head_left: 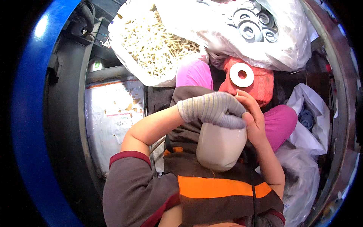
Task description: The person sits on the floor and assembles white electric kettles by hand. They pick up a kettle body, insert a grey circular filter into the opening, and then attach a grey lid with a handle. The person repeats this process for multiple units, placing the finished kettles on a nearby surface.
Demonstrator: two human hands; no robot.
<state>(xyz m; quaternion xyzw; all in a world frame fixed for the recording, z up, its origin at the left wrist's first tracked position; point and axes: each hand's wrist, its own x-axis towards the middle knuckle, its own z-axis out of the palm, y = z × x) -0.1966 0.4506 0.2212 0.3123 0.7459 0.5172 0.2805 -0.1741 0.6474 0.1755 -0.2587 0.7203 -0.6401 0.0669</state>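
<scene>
In my lap stands a smooth white container [221,147], its top hidden behind my hands. My left hand [211,108], in a grey striped knit glove, is closed above it, and whatever its fingers hold is out of sight. My bare right hand [255,119] meets the glove at the container's upper right, fingers curled and thumb bent in. A tiny pale bit shows at its fingertips, too small to name. Just beyond the hands, a white ring-shaped disc [235,77] lies on a red block-like object [262,85].
An open white bag [151,45] of small yellowish pieces stands at the far left. Grey round rings [249,30] fill a clear plastic bag at the far right. Darker blue-grey parts [306,119] sit in a white bag on the right. A printed white sack [113,121] lies left.
</scene>
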